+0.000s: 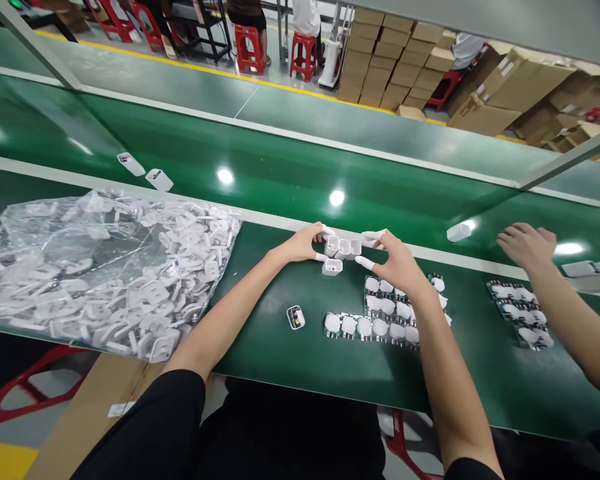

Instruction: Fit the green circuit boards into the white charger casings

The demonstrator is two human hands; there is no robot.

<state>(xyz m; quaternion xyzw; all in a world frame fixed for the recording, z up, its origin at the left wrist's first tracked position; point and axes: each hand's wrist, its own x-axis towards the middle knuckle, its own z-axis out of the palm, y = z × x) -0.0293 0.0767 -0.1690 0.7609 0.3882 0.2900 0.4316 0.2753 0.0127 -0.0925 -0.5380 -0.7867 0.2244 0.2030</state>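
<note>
Both hands meet over a short row of white plug shells. The left hand pinches one end and the right hand the other, so the row is squeezed between them and, I judge, held straight as one block. Each grip is closed on the shells, fingertips only — the fingers wear white caps, probably to keep prints off the plastic.

The row sits on the green counter, close to its far edge. Just in front of the row stands one more shell, open mouth up, apart from the rest. Nearer the person than the row lie strips of small circuit boards laid flat side by side, within easy reach of the right hand. Left of those strips rests a single loose part.

Well to the left of the row sprawls a clear bag heaped with white shells — the supply, by the look of it. Right of the row, a co-worker's hand hovers above another set of boards.
</note>
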